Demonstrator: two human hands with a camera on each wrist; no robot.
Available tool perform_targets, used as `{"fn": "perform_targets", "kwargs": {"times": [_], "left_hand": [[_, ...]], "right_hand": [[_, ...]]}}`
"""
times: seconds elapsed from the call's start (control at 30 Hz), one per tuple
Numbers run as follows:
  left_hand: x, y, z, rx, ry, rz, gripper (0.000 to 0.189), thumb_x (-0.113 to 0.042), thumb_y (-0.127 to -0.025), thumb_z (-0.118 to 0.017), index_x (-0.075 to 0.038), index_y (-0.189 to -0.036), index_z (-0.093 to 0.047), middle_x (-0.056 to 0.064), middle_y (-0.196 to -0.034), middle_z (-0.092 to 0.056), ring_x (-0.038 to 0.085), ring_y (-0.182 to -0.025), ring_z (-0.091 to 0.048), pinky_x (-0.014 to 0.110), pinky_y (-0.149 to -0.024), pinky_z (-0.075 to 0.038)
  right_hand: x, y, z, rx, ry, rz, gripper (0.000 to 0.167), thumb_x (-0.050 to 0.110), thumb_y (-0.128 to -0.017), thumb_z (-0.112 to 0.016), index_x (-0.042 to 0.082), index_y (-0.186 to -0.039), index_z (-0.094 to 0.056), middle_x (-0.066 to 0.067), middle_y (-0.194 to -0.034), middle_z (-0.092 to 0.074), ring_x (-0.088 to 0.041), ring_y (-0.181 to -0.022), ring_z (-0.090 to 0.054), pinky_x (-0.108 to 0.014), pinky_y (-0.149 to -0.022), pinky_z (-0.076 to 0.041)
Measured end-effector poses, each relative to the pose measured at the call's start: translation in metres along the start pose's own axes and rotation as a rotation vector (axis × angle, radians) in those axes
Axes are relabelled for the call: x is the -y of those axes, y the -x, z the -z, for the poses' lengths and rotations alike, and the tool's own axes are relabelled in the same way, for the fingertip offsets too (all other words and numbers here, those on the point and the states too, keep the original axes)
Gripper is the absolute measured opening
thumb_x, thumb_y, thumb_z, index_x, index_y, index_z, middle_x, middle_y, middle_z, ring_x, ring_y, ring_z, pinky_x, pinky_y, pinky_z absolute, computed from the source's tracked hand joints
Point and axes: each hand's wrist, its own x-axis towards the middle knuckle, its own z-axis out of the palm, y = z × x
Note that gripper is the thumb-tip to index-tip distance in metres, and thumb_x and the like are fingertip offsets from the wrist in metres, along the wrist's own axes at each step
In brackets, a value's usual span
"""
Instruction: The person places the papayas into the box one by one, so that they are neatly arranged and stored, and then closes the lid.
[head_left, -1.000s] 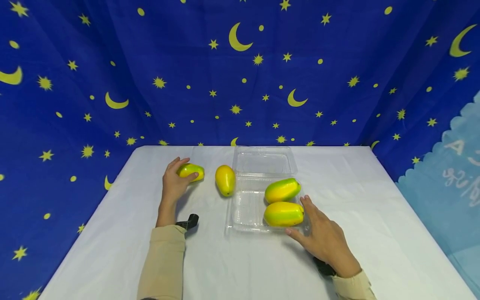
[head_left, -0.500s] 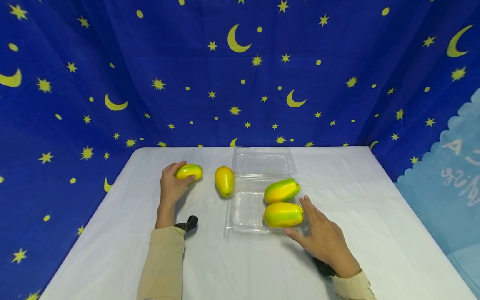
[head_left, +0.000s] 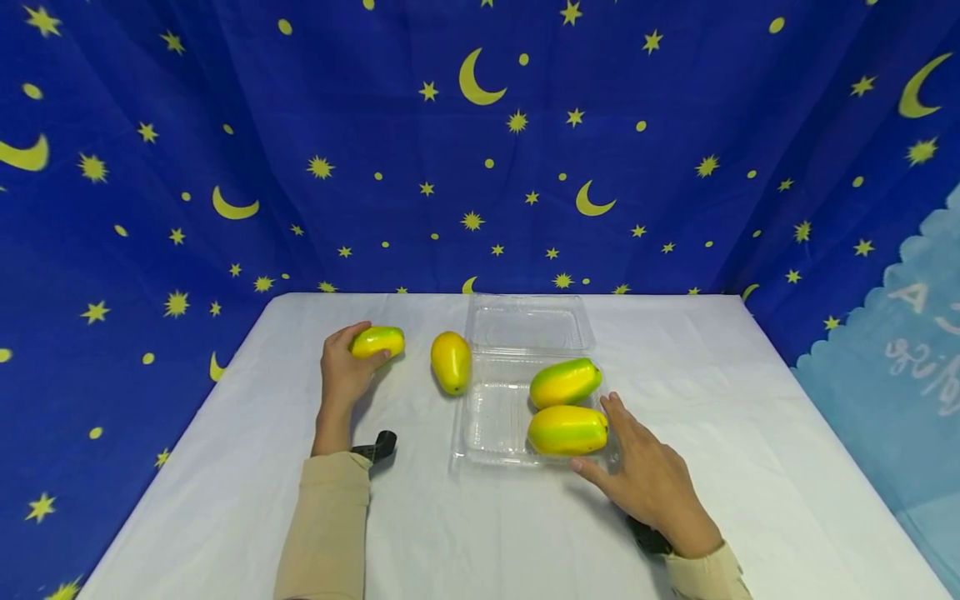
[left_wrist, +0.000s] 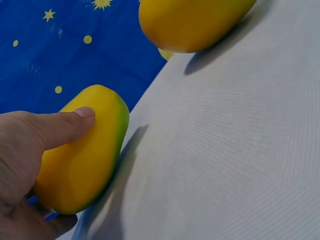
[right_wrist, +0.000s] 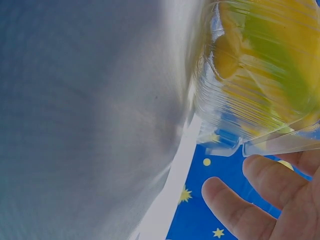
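Note:
Between thumb and fingers my left hand [head_left: 347, 371] grips a yellow-green papaya [head_left: 378, 342] at the table's back left; in the left wrist view the thumb lies across this papaya [left_wrist: 82, 150]. A second, mostly yellow papaya [head_left: 451, 363] lies to its right, beside a clear plastic clamshell box [head_left: 491, 421]. Two more papayas, one behind [head_left: 565, 383] and one in front [head_left: 567, 430], lie side by side in the box's right half. My right hand [head_left: 651, 475] is at the box's right edge, fingers spread. In the right wrist view its fingertips are by the rim; contact is unclear.
The box's lid [head_left: 529, 325] lies folded back toward the rear of the white-covered table [head_left: 480, 533]. A blue curtain [head_left: 390, 125] with stars and moons closes off the back and sides. Each wrist wears a black camera mount, such as the left mount [head_left: 378, 447].
My left hand and its papaya have shifted slightly left and then stayed nearly still. The right hand, the box and the other papayas have kept their places.

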Motion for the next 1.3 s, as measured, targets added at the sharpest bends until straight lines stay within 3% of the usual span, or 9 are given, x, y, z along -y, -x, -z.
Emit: {"fn": "perform_targets", "kwargs": {"times": [0.8, 1.0, 1.3], "left_hand": [[-0.006, 0.001, 0.004, -0.034, -0.056, 0.057, 0.067, -0.019, -0.080, -0.083, -0.007, -0.139, -0.056, 0.022, -0.140, -0.049, 0.037, -0.130, -0.046, 0.051, -0.116, -0.032], [-0.016, 0.002, 0.009, -0.023, -0.036, 0.059, 0.068, -0.021, -0.082, -0.083, -0.010, -0.143, -0.053, 0.020, -0.144, -0.045, 0.036, -0.130, -0.045, 0.052, -0.115, -0.033], [-0.035, 0.002, 0.011, -0.044, -0.034, -0.002, 0.068, -0.026, -0.081, -0.084, -0.014, -0.141, -0.055, 0.017, -0.142, -0.047, 0.033, -0.127, -0.047, 0.050, -0.114, -0.034]], "right_hand": [[0.000, 0.000, 0.000, -0.002, 0.004, 0.005, 0.104, 0.078, -0.083, -0.057, 0.013, -0.159, -0.028, -0.014, -0.163, -0.032, -0.043, -0.131, -0.054, -0.060, -0.084, -0.054], [0.001, -0.001, 0.000, 0.000, 0.003, 0.009, 0.104, 0.079, -0.083, -0.056, 0.012, -0.159, -0.028, -0.014, -0.163, -0.032, -0.043, -0.130, -0.054, -0.061, -0.083, -0.054], [-0.001, -0.001, -0.001, -0.007, 0.005, 0.010, 0.104, 0.078, -0.083, -0.057, 0.012, -0.158, -0.029, -0.014, -0.163, -0.032, -0.042, -0.132, -0.053, -0.061, -0.086, -0.054]]}}
